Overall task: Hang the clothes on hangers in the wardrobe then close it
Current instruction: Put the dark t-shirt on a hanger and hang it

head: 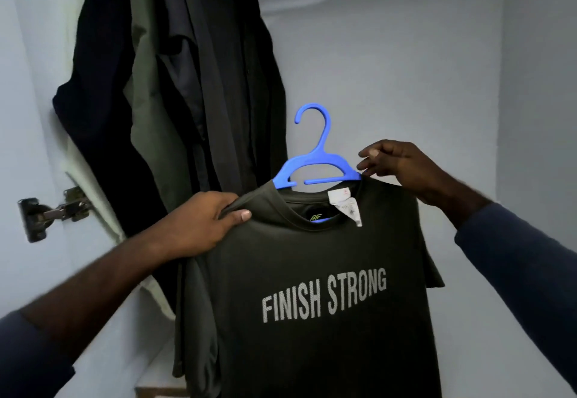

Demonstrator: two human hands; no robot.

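Observation:
A dark olive T-shirt (318,297) printed "FINISH STRONG" hangs on a blue plastic hanger (315,160) in the middle of the head view. Its white label sticks out at the collar. My left hand (199,222) grips the shirt's left shoulder, thumb on top of the fabric. My right hand (396,163) pinches the right shoulder where the hanger's arm ends. The hanger's hook points up and is free of any rail. Several dark garments (187,79) hang inside the wardrobe, behind and to the left of the shirt.
The pale wardrobe back wall (406,69) fills the right half of the view. A metal door hinge (53,213) sits on the left side panel. The hanging rail is out of view above.

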